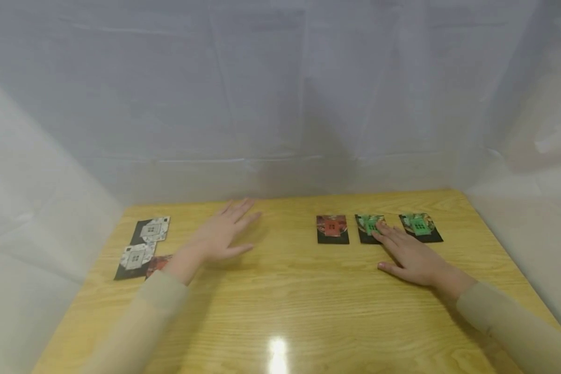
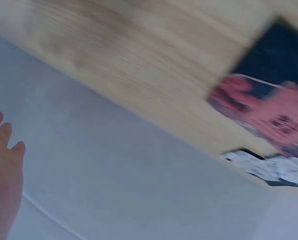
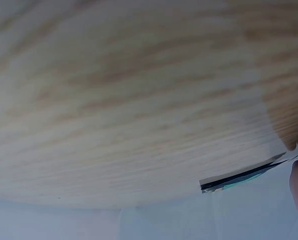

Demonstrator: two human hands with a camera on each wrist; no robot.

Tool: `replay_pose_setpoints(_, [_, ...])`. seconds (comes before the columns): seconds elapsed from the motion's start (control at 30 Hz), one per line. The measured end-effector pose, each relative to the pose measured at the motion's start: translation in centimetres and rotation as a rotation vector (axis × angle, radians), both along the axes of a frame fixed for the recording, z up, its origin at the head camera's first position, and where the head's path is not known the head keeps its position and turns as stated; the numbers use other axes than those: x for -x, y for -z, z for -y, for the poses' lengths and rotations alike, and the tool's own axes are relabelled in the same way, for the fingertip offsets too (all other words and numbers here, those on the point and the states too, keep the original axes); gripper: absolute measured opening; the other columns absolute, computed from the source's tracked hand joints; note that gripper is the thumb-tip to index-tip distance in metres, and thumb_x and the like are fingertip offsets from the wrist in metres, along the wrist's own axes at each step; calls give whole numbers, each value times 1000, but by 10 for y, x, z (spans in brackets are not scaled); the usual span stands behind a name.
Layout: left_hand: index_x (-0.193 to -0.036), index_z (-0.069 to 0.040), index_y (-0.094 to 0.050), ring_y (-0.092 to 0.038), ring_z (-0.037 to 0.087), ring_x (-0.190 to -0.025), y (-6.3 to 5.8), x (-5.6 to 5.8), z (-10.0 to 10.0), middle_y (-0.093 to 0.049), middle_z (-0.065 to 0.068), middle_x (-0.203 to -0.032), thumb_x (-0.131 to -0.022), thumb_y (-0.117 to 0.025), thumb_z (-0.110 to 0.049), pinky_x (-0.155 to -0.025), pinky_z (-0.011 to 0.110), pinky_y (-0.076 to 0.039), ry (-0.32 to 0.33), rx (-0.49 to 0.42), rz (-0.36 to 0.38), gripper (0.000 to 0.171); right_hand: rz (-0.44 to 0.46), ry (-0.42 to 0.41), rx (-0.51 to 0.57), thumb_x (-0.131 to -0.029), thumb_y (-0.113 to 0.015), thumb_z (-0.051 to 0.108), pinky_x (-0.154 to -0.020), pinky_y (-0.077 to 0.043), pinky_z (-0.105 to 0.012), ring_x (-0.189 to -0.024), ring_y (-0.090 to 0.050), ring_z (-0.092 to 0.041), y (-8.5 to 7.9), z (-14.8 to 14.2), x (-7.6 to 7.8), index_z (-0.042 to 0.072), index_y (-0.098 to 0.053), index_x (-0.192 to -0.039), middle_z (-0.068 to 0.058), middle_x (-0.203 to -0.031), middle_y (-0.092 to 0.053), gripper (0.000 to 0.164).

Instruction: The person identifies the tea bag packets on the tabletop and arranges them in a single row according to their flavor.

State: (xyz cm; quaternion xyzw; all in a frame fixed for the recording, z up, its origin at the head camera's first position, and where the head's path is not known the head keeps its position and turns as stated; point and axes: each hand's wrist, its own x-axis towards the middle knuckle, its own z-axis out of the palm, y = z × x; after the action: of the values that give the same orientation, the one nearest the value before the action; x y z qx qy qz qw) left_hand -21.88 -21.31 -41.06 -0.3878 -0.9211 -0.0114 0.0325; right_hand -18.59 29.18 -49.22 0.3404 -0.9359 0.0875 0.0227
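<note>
Yellow wood-grain tabletop (image 1: 280,291), pale sheeting (image 1: 262,104) behind and at both sides. Right of centre, three flat packets in a loose row, apart from one another: red packet (image 1: 332,227), middle green packet (image 1: 366,228), outer green packet (image 1: 421,227). At left, a looser cluster: upper white packet (image 1: 154,230), lower white packet (image 1: 137,257) meeting its near edge, and a second red packet (image 1: 156,264) beside them, partly hidden by the left wrist. Left hand (image 1: 224,231), blurred, hangs over the tabletop between the groups, fingers spread wide, holding nothing. Right hand (image 1: 409,254) lies with fingers extended across the middle green packet, thumb apart; no grip seen, and how hard it presses, cannot tell. Step in hand, by my reading: setting the middle green packet straight in its row. Next move likely calls for lifting the right fingers clear without dragging that packet, then the left hand going back to the cluster, where the crowded edges may make single pickup fiddly.
</note>
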Motion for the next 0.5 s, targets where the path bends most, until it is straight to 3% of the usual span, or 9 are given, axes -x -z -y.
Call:
replay_pose_setpoints(0.1, [-168,-9,-31,-22,43,-163,0,-7,14,-19,22,-176,-101,-64,-47,-135,60,-17,-21,-15,-17,84,-7,-2,-3,-105,-63,45,-129,-31,-59,-158,-33,-45,2,-2,1,2,-36,-164,-26,-172,-30,78])
replay_pose_setpoints(0.27, [-167,-9,-32,-26,45,-162,1,-16,33,-21,23,-176,-101,-62,-48,-133,62,-20,-51,-39,-28,82,18,-3,-6,-105,-63,45,-138,-13,-38,-160,-31,-43,2,-5,3,4,-34,-166,-23,-174,-27,78])
replay_pose_setpoints(0.5, [-167,-9,-32,-27,44,-161,2,-32,58,-23,22,-175,-99,-68,-44,-134,60,-20,-113,-30,-56,84,56,13,-21,-106,-62,47,-130,-29,-58,-161,-29,-42,-1,-5,4,6,-32,-167,-22,-175,-25,79])
